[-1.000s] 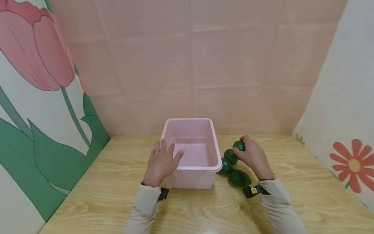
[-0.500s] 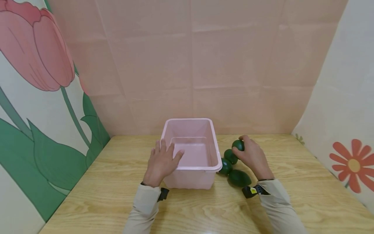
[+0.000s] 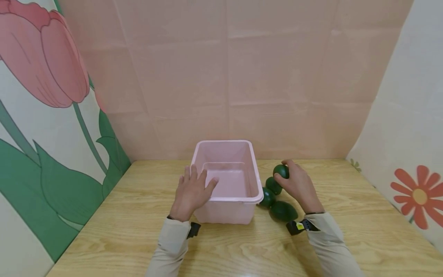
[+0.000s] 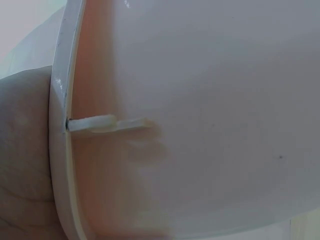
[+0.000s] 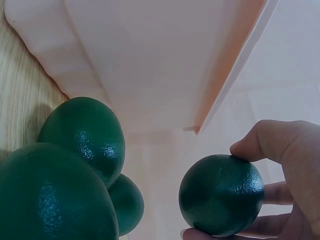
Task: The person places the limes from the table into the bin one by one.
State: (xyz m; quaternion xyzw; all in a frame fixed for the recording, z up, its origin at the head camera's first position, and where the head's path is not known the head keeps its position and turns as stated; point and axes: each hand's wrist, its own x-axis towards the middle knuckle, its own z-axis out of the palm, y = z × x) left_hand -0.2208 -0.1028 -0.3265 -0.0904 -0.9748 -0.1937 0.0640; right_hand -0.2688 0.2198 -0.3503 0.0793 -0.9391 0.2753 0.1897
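Note:
A pink plastic bin (image 3: 225, 212) stands on the table. My left hand (image 3: 192, 195) lies over its near left rim with the fingers spread. In the left wrist view the bin's outer wall (image 4: 210, 110) fills most of the picture, with the palm edge (image 4: 25, 155) behind the rim. To the right of the bin, my right hand (image 3: 300, 187) holds a dark green avocado (image 5: 220, 195) between thumb and fingers, raised off the table. Below it sit three more avocados: a small one (image 3: 273, 186), one beside the bin wall (image 3: 267, 197), and a larger one (image 3: 283, 211) nearest me.
The wooden table (image 3: 131, 231) runs back to a pink cloth backdrop (image 3: 277, 77). A tulip-printed panel (image 3: 52, 127) borders the left side. On the right stands a panel with a red flower (image 3: 419, 196).
My right hand has shifted slightly left, toward the bin, with the avocado in its grip. The left hand, the bin and the other avocados stay put.

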